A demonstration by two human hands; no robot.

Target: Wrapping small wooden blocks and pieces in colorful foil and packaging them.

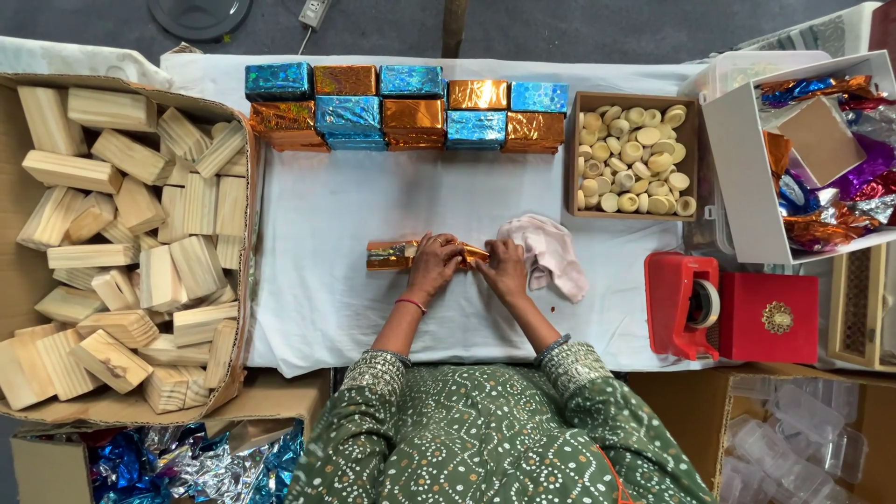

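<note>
Left hand [433, 265]: grip clamped on a block half wrapped in orange foil [401, 254], mid-desk [317, 224]. Right hand [504, 268]: grip pinched together on the foil's right end. Pink cloth [553, 250]: just beside the right hand. Row of blue and orange wrapped blocks [411, 107]: far edge. Box of wooden blocks [131, 243]: left edge. Red tape dispenser [686, 303]: right edge.
</note>
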